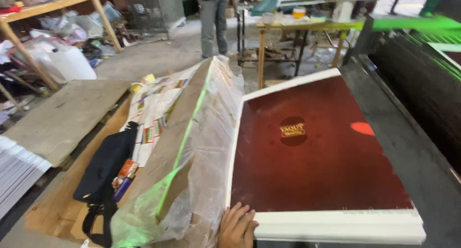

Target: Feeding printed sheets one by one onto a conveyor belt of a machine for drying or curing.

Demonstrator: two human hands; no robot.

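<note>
A thick stack of large sheets, its top face dark red with a small round gold-lettered emblem, lies on a dark grey surface. My left hand rests with fingers spread on the near left corner of the stack, holding nothing. My right hand is out of view. Just left of the stack, a tall bundle wrapped in brown paper and clear plastic leans beside it.
A black bag lies on cardboard at the left, near a grey slab. A person in grey trousers stands at the back by a yellow-edged table. Shelves with clutter fill the far left.
</note>
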